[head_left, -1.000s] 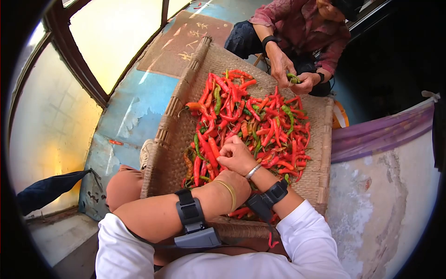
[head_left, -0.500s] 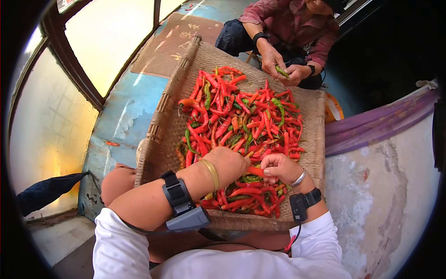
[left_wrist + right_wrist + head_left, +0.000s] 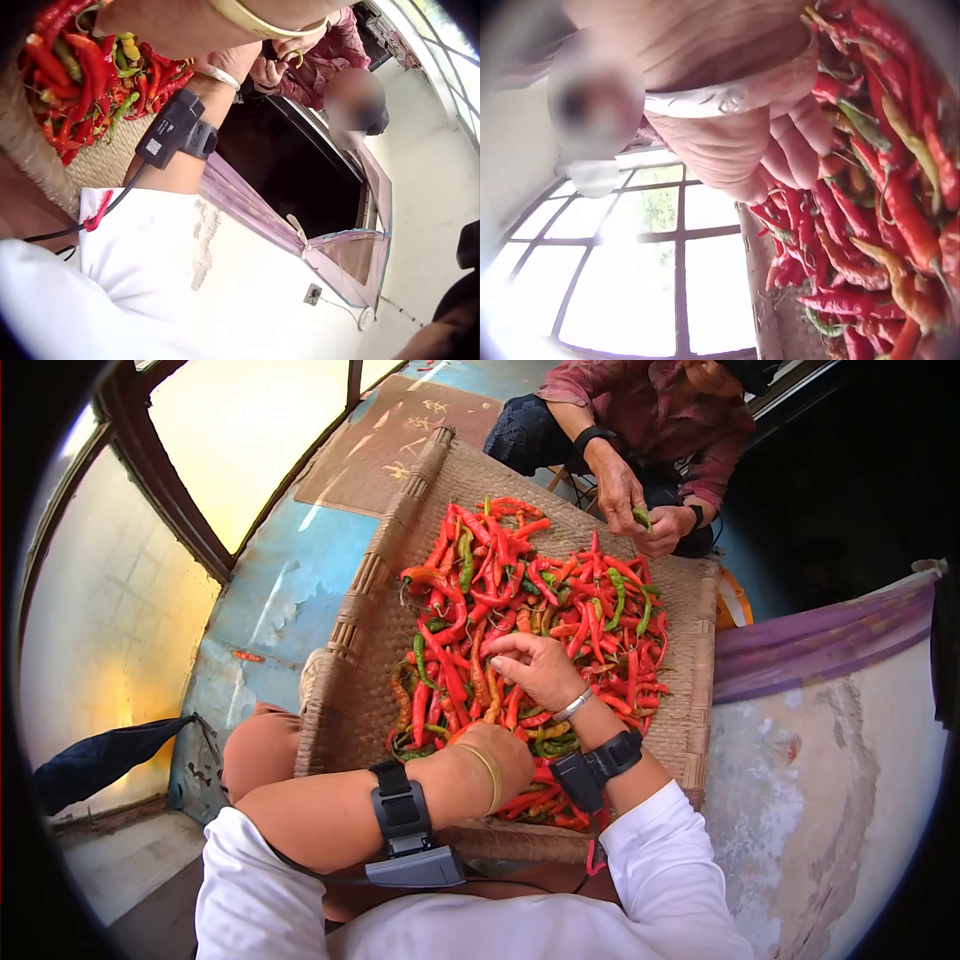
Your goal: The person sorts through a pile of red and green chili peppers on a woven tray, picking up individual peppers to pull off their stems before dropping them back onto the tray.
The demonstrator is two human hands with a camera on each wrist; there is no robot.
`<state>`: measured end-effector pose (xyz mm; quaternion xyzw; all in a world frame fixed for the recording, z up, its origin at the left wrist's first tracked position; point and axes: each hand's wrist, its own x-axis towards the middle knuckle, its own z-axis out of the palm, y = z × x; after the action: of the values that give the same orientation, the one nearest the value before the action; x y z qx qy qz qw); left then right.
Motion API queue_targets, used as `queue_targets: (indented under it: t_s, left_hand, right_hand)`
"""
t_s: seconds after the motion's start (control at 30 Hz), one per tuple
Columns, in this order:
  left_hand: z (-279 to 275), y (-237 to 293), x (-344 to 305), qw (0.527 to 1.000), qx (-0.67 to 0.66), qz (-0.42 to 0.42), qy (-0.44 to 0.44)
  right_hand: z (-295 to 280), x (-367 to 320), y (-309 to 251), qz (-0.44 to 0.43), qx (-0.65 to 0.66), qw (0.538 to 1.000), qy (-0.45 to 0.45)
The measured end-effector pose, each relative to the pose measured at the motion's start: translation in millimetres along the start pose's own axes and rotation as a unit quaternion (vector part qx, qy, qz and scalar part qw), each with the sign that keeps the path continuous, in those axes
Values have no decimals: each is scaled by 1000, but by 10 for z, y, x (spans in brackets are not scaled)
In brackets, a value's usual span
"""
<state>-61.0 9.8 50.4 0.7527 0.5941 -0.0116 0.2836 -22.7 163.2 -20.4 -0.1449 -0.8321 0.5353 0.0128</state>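
Observation:
A large heap of chili peppers (image 3: 450, 670), mostly red with some green and orange ones, lies in a woven basket tray (image 3: 680, 650). My right hand (image 3: 545, 675) reaches over the middle of the heap, thumb and forefinger apart, fingertips right at a red chili. In the right wrist view its fingers (image 3: 799, 146) hang loosely bent above the chilies. Nearer to my body, my left hand (image 3: 505, 755) is low over the front of the heap, back of the hand up. Its fingers are hidden, and I cannot tell whether they grip a chili.
Across the tray a person (image 3: 640, 450) in a red patterned shirt holds a green chili (image 3: 641, 517) in both hands. Frosted windows (image 3: 110, 600) are on the left. A purple cloth (image 3: 820, 645) hangs at the right beside a peeling wall (image 3: 830, 790).
My hands came together at a red chili half a second ago, then parted. The right moved up and left over the heap, while the left drew back towards my body.

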Motion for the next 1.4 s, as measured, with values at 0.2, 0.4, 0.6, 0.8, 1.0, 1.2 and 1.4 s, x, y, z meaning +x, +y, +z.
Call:
queue_targets:
  t_s: [0.2, 0.4, 0.6, 0.8, 1.0, 1.2, 1.4]
  left_hand:
    - [17, -102, -21, 999, 8, -33, 13]
    - [-120, -303, -29, 988, 25, -108, 105]
    - [-96, -492, 111, 981, -11, -155, 114]
    - [-41, -454, 207, 971, -103, -89, 195]
    - [15, -518, 235, 973, -134, -39, 186]
    - [27, -438, 247, 966, -19, -175, 188]
    - [109, -187, 273, 991, 28, -103, 83]
  right_hand:
    - [448, 213, -230, 22, -345, 938, -6]
    - [297, 182, 291, 109, 3, 993, -36]
    - [-70, -350, -92, 176, 250, 952, 17]
    - [-284, -851, -104, 148, 387, 904, 104]
    - [-483, -970, 17, 176, 373, 895, 166]
    - [-1013, -737, -52, 49, 498, 808, 311]
    - [-672, -1084, 109, 79, -116, 988, -63]
